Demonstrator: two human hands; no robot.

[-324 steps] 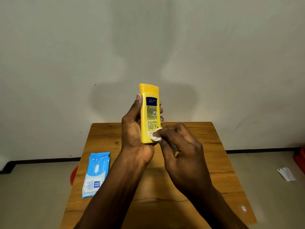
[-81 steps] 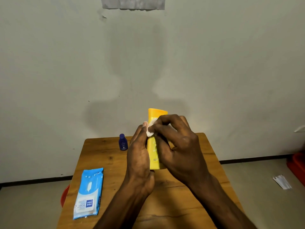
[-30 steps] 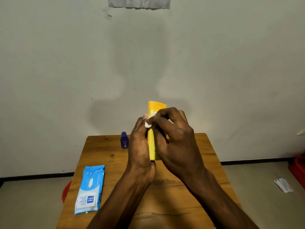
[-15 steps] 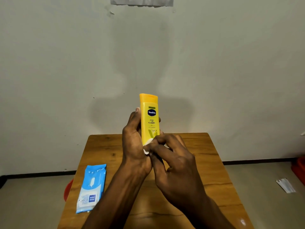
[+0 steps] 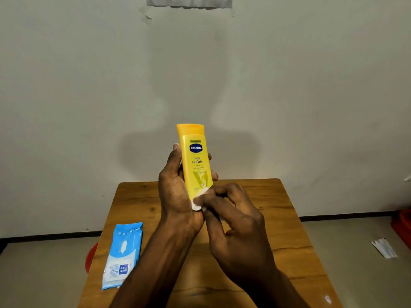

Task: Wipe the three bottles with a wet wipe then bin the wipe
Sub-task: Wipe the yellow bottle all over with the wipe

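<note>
My left hand holds a yellow lotion bottle upright above the wooden table, its front label facing me. My right hand pinches a small bunched white wet wipe and presses it against the bottle's lower end. The small blue bottle seen earlier at the table's far edge is hidden behind my hands. No other bottle is in view.
A blue pack of wet wipes lies on the table's left side. A red round object shows below the table's left edge on the floor. A paper scrap lies on the floor at right, with a red item beyond it.
The bottle has been turned so its front label faces me. My right hand slid the wipe from the bottle's upper part down to its lower end.
</note>
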